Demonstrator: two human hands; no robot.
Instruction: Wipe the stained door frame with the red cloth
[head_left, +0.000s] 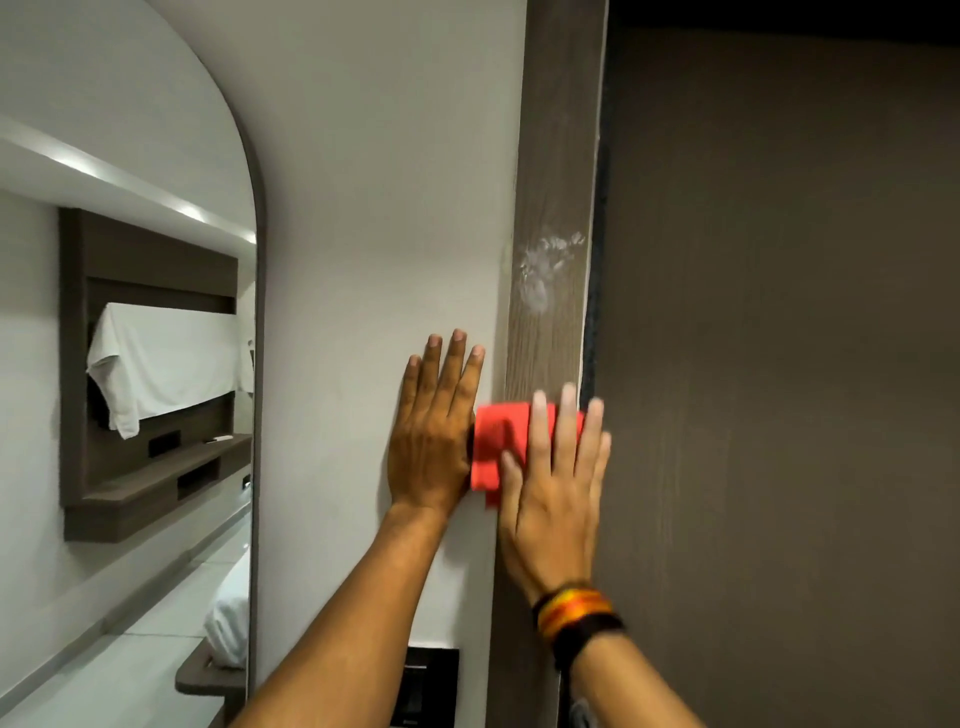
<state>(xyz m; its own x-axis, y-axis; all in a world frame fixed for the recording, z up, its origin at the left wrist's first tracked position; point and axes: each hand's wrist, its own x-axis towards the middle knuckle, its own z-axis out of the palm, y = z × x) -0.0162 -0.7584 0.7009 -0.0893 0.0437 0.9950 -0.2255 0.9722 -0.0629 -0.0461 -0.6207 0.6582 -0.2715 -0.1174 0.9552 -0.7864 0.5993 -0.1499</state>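
Observation:
A grey-brown wooden door frame (558, 156) runs upright through the middle of the view. A whitish smeared stain (543, 270) marks it at mid height. My right hand (553, 493) lies flat with fingers spread, pressing a folded red cloth (493, 447) against the frame, a short way below the stain. Part of the cloth is hidden under my palm and fingers. My left hand (434, 436) rests flat and open on the white wall (384, 208) just left of the frame, its edge touching the cloth.
A dark brown door (779, 338) fills the right side. An arched mirror (124, 338) on the left wall reflects a room with a wooden wall unit and a white sheet. A dark switch panel (426, 686) sits low on the wall between my forearms.

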